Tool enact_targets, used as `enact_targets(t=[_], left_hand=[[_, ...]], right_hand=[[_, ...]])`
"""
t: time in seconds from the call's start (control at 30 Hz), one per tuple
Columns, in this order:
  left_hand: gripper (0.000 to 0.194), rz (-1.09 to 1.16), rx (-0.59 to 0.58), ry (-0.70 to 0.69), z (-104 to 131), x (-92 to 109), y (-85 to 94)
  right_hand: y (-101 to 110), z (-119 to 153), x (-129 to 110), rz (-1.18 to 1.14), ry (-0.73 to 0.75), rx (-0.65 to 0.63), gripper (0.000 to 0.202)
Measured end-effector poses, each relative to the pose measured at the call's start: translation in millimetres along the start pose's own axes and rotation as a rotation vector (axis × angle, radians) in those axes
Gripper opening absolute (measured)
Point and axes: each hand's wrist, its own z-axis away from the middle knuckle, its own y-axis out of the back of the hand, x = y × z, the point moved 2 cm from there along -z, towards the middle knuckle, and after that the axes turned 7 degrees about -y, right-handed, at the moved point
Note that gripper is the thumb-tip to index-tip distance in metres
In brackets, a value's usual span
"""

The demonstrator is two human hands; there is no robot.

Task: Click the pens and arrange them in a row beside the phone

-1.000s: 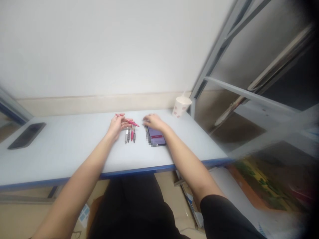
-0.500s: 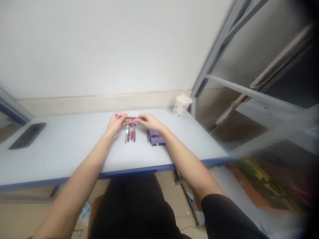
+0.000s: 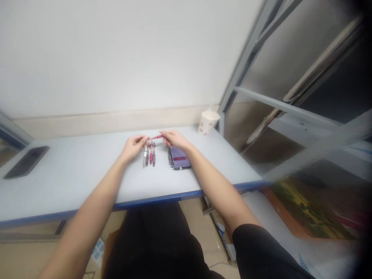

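I have both hands on the pink pen (image 3: 157,136) over the desk's (image 3: 87,174) back half: the left hand (image 3: 135,147) pinches one end, the right hand (image 3: 174,140) grasps the other. Four pens (image 3: 151,155) lie in a row nearer the front edge, left of a phone (image 3: 181,152) whose screen I can't read; a patterned cup (image 3: 208,123) stands at the back right corner.

Between left hand (image 3: 135,146) and right hand (image 3: 174,140), the red pen (image 3: 157,136) looks plastic, like the pens (image 3: 151,155) beside the left. Beyond the right, the cup (image 3: 207,124) looks like matt paper; beneath both, the tabletop (image 3: 87,166) looks smooth and matt.
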Motion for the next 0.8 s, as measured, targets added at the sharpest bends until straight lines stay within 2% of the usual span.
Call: enact_targets(t=[0.1,0.17,0.27,0.43,0.5,0.6,0.73,0.8], left_hand=[[0.052,-0.003,-0.158,0.103,2.3,-4.3,1.2],[0.051,0.06,-0.201,0.15,3.5,-5.3,2.4],[0.051,0.097,-0.16,0.144,3.6,-4.4,4.1],[0.052,-0.047,-0.099,0.051,2.7,-4.3,5.0],[0.053,-0.094,-0.103,0.035,2.2,-6.4,5.6],[0.05,-0.11,-0.097,0.041,1.3,-10.0,7.2],[0.049,-0.118,-0.083,0.05,1.1,-11.5,7.9],[0.051,-0.113,-0.073,0.059,1.4,-10.8,7.1]], right_hand=[[3.1,0.1,1.7,0.112,0.025,-0.067,0.058],[5.3,0.9,0.7,0.207,0.129,-0.078,0.048],[6.6,2.9,-2.3,0.29,0.265,-0.035,0.033],[4.0,1.9,-1.4,0.322,0.189,-0.011,0.038],[4.6,0.3,-0.9,0.342,0.226,0.061,0.03],[6.5,-1.6,0.2,0.352,0.266,0.157,0.033],[6.5,-2.6,2.4,0.36,0.212,0.111,0.026],[6.8,-2.7,2.6,0.317,0.222,0.118,0.032]])
